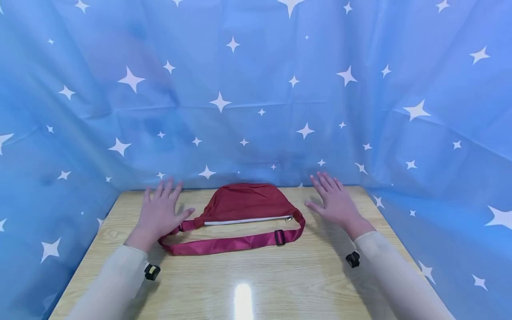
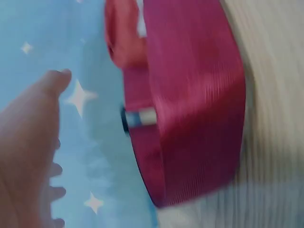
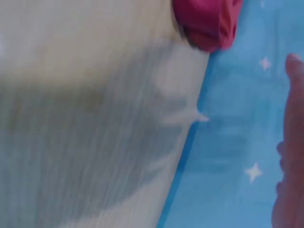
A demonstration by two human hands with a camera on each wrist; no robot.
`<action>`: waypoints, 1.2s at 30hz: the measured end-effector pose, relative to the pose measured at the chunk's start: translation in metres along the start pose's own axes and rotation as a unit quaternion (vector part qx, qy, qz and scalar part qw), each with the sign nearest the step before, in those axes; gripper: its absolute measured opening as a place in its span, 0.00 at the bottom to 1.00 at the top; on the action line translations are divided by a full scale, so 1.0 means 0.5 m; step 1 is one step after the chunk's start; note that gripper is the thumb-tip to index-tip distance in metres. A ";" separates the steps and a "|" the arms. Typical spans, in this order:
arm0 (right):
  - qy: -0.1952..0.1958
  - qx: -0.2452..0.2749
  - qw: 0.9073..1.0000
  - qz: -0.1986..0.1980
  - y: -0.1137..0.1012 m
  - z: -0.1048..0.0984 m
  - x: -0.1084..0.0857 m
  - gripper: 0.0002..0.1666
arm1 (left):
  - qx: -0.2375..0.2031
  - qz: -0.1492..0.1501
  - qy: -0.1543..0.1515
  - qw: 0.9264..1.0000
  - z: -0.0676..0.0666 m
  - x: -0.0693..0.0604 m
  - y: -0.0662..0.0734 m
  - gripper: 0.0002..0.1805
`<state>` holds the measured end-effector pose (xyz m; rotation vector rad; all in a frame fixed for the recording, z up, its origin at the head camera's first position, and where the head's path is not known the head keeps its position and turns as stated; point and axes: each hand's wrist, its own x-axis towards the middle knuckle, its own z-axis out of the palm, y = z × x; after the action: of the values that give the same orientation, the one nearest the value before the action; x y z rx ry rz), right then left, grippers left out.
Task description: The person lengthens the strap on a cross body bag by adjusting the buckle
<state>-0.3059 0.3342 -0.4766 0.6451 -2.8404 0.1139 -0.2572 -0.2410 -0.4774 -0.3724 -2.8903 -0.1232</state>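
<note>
A dark red waist bag point(image 1: 250, 200) lies on the wooden table, its white zipper point(image 1: 244, 220) facing the near side. Its magenta strap point(image 1: 224, 246) loops in front of it, with a black buckle point(image 1: 280, 237) toward the right. My left hand point(image 1: 160, 213) is spread beside the bag's left end, holding nothing; its thumb points at the bag. On the other side, my right hand point(image 1: 335, 202) is spread too, apart from the bag and holding nothing. The left wrist view shows the strap point(image 2: 194, 95) close up; in the right wrist view a strap end point(image 3: 209, 21) shows at the top.
The light wooden table point(image 1: 200, 284) ends at a blue curtain point(image 1: 256, 111) with white stars, which hangs behind it and along both sides. A bright light reflection point(image 1: 243, 300) lies on the table's near part. Each wrist carries a small black camera point(image 1: 152, 271).
</note>
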 end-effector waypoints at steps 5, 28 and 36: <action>0.042 0.031 0.996 -0.073 -0.055 -0.007 -0.023 0.56 | -0.047 0.055 0.042 0.996 -0.009 -0.009 0.059 0.48; -0.045 0.094 0.985 -0.136 -0.257 0.065 -0.084 0.35 | -0.213 0.190 -0.070 0.956 0.131 0.007 0.385 0.21; -0.034 0.076 0.985 -0.152 -0.252 0.078 -0.079 0.26 | -0.232 0.159 -0.071 0.957 0.156 0.022 0.411 0.11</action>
<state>-0.2245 0.2322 -0.5206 1.1268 -2.7755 0.2618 -0.2308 -0.0313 -0.5394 -0.9552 -2.8643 -0.7514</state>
